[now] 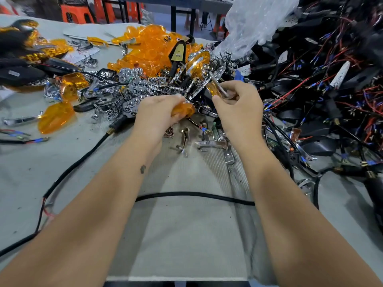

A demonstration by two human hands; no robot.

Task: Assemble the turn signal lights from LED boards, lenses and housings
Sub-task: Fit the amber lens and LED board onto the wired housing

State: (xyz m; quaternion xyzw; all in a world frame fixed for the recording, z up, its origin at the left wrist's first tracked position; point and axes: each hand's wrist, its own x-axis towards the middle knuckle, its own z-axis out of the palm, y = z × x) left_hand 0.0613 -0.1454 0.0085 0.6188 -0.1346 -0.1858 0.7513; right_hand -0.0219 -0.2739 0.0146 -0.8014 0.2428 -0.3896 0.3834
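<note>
Hands are meeting over the tabletop (186,224): your left hand (159,112) is gripping an amber lens (184,110), your right hand (238,106) is pinching a lens-and-reflector piece (215,89), and any skew is risking a slip into the chrome pile (141,88).

Your surroundings: grey cloth-covered counter (186,235); orange plastic stools (77,14) beyond its far left edge; black-legged table (182,9) behind; grey floor (157,15).

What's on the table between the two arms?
In the head view, a black cable runs across the grey table from the left arm to the right arm; otherwise bare.
</note>
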